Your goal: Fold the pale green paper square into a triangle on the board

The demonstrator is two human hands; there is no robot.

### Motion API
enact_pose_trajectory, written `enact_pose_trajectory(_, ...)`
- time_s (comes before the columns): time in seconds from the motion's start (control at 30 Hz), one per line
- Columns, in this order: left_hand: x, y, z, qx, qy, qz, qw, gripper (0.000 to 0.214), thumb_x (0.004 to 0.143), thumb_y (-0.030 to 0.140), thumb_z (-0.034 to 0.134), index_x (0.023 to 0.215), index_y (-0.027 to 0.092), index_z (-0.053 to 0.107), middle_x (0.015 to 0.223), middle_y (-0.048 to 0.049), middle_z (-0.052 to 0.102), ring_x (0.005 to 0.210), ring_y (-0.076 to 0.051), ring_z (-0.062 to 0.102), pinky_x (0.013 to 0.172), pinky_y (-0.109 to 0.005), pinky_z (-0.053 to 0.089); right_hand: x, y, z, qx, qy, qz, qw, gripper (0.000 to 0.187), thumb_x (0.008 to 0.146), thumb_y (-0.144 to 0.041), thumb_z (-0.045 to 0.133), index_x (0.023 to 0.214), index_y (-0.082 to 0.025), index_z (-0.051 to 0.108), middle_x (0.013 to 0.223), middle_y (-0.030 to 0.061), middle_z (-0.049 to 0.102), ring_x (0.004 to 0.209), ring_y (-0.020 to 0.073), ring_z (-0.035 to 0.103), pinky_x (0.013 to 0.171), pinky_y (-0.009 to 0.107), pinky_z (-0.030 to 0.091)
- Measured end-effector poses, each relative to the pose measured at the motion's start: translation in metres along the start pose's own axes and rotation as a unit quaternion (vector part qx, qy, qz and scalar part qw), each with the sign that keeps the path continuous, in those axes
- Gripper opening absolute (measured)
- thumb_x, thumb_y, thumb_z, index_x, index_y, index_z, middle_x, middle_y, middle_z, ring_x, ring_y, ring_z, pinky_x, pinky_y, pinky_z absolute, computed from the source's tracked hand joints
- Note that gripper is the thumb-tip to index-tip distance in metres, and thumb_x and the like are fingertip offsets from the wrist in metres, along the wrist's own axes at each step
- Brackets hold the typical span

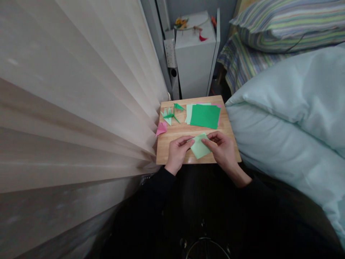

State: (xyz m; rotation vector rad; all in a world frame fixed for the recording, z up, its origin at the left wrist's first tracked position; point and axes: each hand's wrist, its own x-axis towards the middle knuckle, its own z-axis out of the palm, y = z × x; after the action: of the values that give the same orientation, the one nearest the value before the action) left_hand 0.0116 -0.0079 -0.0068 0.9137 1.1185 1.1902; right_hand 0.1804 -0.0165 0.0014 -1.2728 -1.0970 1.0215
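A light green folded paper (199, 149), roughly diamond-shaped, is held between my two hands above the near part of a small wooden table (172, 132). My left hand (178, 150) pinches its left corner between thumb and fingers. On the other side my right hand (222, 148) grips the right edge, thumb on top. Beyond the hands lies a stack of origami paper (205, 116), dark green on top with pale green and pink edges showing. Several folded paper cranes (169, 115) in green shades sit at the far left, with a pink folded paper (161, 128) near the left edge.
A pale curtain (107, 90) hangs close along the table's left side. To the right is a bed with a light blue quilt (280, 118) and a striped pillow (291, 25). A white cabinet (195, 61) stands behind the table, small decorations on top.
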Motion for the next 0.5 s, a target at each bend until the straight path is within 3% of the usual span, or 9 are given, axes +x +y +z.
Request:
enact_pose_trajectory(0.2, -0.0009, 0.0034, 0.0007, -0.006, 0.011, -0.006, 1.0, 0.03, 0.067, 0.037, 0.093, 0.089, 0.019, 0.084, 0.09, -0.0057, 0.081, 0.079, -0.017, 0.072, 0.083, -0.035, 0.059, 0.0005, 0.004, 0.0005, 0.035, -0.007, 0.03, 0.999, 0.036, 0.076, -0.045, 0.085, 0.099, -0.024, 0.065, 0.081, 0.0021, 0.072, 0.074, 0.0206, 0.068, 0.068, 0.035, 0.055)
enact_pose_trajectory(0.37, -0.0007, 0.0047, 0.0003, -0.006, 0.014, -0.003, 1.0, 0.029, 0.065, 0.036, 0.093, 0.087, 0.019, 0.084, 0.089, -0.006, 0.081, 0.079, -0.017, 0.072, 0.083, -0.036, 0.059, 0.001, 0.0059, 0.0014, 0.031, -0.017, 0.023, 0.999, 0.027, 0.08, -0.049, 0.08, 0.081, -0.024, 0.07, 0.076, 0.003, 0.071, 0.068, 0.0195, 0.063, 0.063, 0.035, 0.051)
enact_pose_trajectory(0.5, -0.0014, 0.0053, 0.0007, -0.009, 0.016, -0.005, 1.0, 0.027, 0.065, 0.033, 0.093, 0.086, 0.019, 0.083, 0.088, -0.005, 0.081, 0.078, -0.016, 0.071, 0.083, -0.034, 0.058, 0.001, 0.0054, 0.0012, 0.027, -0.014, 0.026, 0.999, 0.028, 0.079, -0.05, 0.081, 0.08, -0.024, 0.073, 0.075, 0.003, 0.071, 0.066, 0.0189, 0.061, 0.06, 0.034, 0.049)
